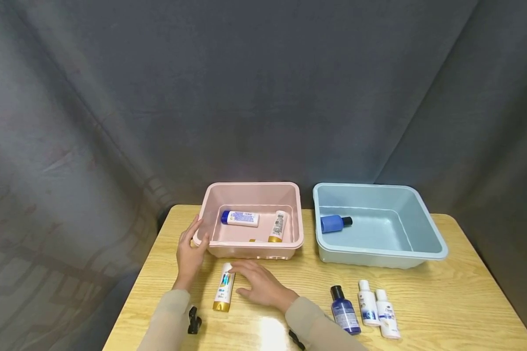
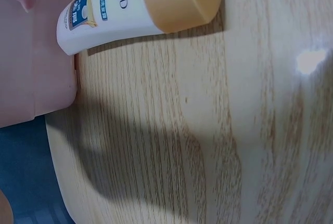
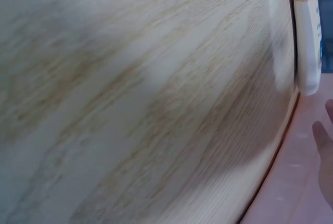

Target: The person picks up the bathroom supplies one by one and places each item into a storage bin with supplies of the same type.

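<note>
My left hand [image 1: 190,256] is at the near left corner of the pink bin [image 1: 250,251], fingers extended along its outer side and thumb by the front rim. A white squeeze bottle [image 1: 224,287] with a gold cap lies on the table in front of that bin, cap toward me. Beside it hovers my right hand [image 1: 261,285], fingers extended and fingertips overlapping the bottle's white end in the head view. The left wrist view shows the bottle [image 2: 114,13] close up, its printed label facing up. In the right wrist view my right fingers [image 3: 325,154] appear before the pink bin, apart from the bottle [image 3: 308,42].
Inside the pink bin lie a white bottle with a blue cap [image 1: 242,219] and gold-capped bottles [image 1: 278,225]. To its right, a light blue bin [image 1: 382,256] holds a blue bottle [image 1: 332,223]. A dark blue bottle [image 1: 345,313] and two white bottles [image 1: 369,304] lie front right.
</note>
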Motion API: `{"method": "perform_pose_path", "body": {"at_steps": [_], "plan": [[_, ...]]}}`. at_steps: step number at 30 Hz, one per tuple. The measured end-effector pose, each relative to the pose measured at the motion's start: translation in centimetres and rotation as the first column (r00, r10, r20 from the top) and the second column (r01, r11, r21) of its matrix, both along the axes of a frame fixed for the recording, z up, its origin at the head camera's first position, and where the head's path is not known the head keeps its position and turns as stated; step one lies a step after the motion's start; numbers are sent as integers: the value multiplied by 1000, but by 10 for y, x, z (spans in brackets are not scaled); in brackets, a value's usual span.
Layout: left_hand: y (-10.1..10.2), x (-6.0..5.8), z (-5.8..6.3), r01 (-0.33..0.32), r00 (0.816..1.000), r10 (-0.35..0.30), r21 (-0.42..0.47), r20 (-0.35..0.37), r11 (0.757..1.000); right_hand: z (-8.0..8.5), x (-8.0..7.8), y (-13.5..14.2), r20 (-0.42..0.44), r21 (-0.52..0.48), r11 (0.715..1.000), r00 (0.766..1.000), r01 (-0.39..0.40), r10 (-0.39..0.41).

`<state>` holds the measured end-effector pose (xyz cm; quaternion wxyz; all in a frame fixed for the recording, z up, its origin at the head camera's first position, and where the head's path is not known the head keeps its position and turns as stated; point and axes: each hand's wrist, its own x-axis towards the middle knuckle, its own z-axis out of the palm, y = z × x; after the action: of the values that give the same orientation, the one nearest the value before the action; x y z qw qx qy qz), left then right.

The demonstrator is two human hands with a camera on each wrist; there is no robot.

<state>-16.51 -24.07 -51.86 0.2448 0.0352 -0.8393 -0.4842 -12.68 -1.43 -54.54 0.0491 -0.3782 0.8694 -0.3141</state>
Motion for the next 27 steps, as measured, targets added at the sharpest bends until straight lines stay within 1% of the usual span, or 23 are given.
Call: {"method": "perform_pose_path", "body": {"at_steps": [7,10,16,22,27], "plan": [[0,1,0,14,1000,-14,-7,-18,1000,0,-4,-6,-77,15,997,994,-73,74],[0,1,0,17,1000,-17,-3,-18,1000,1,-5,-9,-88,26,995,992,-92,93],[-1,2,0,22,1000,-23,-1,-16,1000,-1,-7,-15,-96,59,993,990,-97,103],[-1,2,-2,14,1000,-14,-4,-1,1000,-4,-8,-21,-114,70,991,986,-112,120],[-2,1,-3,13,1000,-13,-1,-12,1000,-4,-8,-26,-130,88,989,983,-120,131]]}}
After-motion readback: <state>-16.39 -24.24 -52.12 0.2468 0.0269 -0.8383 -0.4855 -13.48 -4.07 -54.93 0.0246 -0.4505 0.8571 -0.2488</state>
